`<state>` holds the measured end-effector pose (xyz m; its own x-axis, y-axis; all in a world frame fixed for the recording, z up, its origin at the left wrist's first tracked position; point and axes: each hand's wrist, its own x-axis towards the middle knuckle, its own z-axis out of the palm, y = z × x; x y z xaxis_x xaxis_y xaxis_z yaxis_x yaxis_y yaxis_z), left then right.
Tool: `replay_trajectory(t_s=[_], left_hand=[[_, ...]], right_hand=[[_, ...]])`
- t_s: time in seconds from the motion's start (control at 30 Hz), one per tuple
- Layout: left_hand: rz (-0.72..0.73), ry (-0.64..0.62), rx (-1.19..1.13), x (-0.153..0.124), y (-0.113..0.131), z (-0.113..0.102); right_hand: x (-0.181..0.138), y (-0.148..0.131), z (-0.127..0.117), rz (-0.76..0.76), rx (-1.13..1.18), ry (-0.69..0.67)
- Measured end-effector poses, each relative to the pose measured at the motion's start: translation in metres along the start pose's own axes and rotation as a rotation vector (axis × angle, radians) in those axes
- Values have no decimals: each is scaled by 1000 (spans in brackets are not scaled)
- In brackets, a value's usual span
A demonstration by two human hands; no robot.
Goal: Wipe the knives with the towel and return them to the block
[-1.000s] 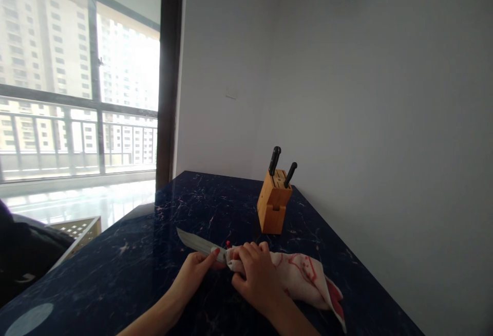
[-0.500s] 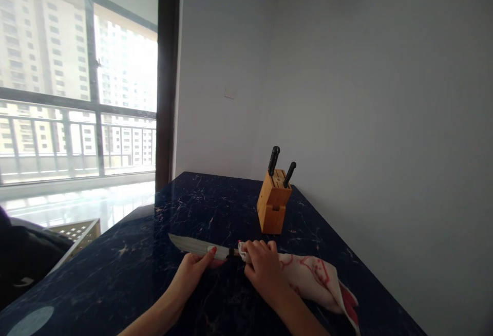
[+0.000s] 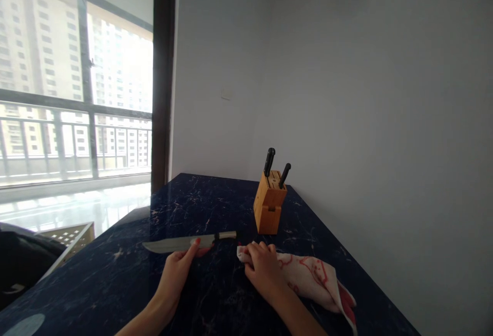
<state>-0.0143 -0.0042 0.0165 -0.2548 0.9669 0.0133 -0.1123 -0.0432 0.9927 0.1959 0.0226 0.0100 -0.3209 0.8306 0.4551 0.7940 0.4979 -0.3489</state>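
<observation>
My left hand (image 3: pixel 177 268) pinches a large kitchen knife (image 3: pixel 169 244) by its blade between thumb and fingers. The blade points left, and the light handle with dark ends lies to the right, free of both hands. Closed around one end of a white towel with red patterns (image 3: pixel 308 273) is my right hand (image 3: pixel 264 268); the rest of the towel trails to the right over the table. A gap separates the knife handle from the towel. Just beyond the hands stands a wooden knife block (image 3: pixel 267 207) with two black-handled knives in it.
The dark blue marbled table (image 3: pixel 215 200) runs back to grey walls. A pale round spot (image 3: pixel 25 324) shows at its near left. Left of the table are a dark bag-like thing (image 3: pixel 26 259) and a perforated light-coloured seat or frame (image 3: pixel 73 238).
The knife has moved left and slightly away with my left hand, its handle now clear of the towel. My right hand stays on the towel. The view has shifted slightly.
</observation>
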Motion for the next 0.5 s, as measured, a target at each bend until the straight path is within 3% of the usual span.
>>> replay_trajectory(t_s=[0.07, 0.13, 0.23, 0.33, 0.4, 0.5], left_hand=[[42, -23, -55, -1, 2, 1], [44, -133, -152, -3, 1, 5], [-57, -310, -336, -6, -5, 11], [-189, -396, -488, -9, -8, 13], [-239, -490, -522, -12, -6, 11], [-254, -649, -473, -16, -2, 8]], right_hand=[[0, -3, -2, 38, 206, 1], [1, -9, -7, 88, 511, -29], [1, -24, -21, 97, 882, -104], [-2, -43, -41, 21, 940, -145], [-4, -54, -55, 5, 895, -100], [-4, -61, -87, 55, 822, 160]])
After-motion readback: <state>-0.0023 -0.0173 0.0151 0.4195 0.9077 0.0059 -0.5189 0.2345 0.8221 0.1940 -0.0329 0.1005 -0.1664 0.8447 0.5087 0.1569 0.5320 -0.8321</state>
